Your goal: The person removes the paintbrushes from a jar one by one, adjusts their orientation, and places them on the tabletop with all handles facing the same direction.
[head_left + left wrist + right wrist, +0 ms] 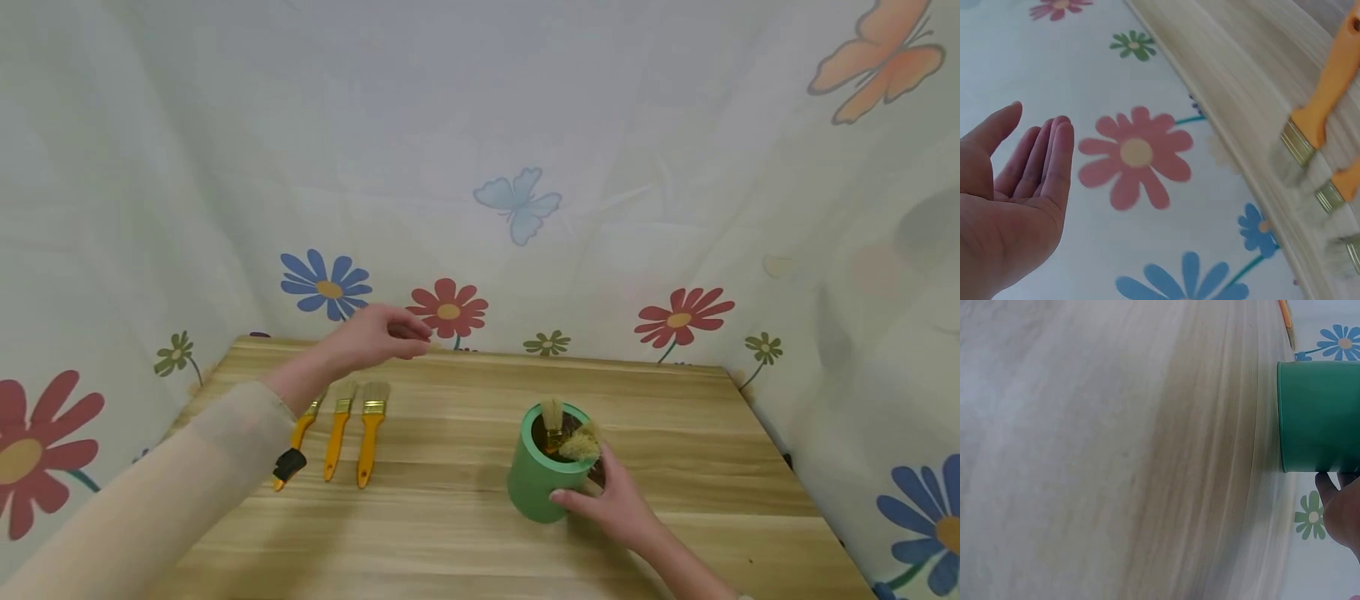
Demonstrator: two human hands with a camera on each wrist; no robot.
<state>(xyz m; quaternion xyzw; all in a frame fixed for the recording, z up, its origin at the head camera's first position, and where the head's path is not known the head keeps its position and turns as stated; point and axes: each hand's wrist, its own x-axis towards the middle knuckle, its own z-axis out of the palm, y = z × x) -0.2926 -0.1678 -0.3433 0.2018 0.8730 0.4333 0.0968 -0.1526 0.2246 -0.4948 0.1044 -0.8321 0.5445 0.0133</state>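
Observation:
My left hand (378, 336) is raised over the back left of the table, its fingers loosely bent and nothing held; the left wrist view shows its bare palm (1019, 219). Near it, three paintbrushes with orange handles lie side by side: a right one (371, 433), a middle one (337, 432) and a left one (303, 425), partly behind my forearm. At centre right a green cylindrical cup (534, 487) stands upright. Bristles of one paintbrush (552, 412) and of another brush (581, 443) rise from it. My right hand (618, 504) grips the cup's right side, thumb in front.
The wood-grain table (450, 533) is backed and flanked by a white curtain (420, 150) printed with flowers and butterflies. A small black object (289, 463) shows at the edge of my left sleeve (180, 483).

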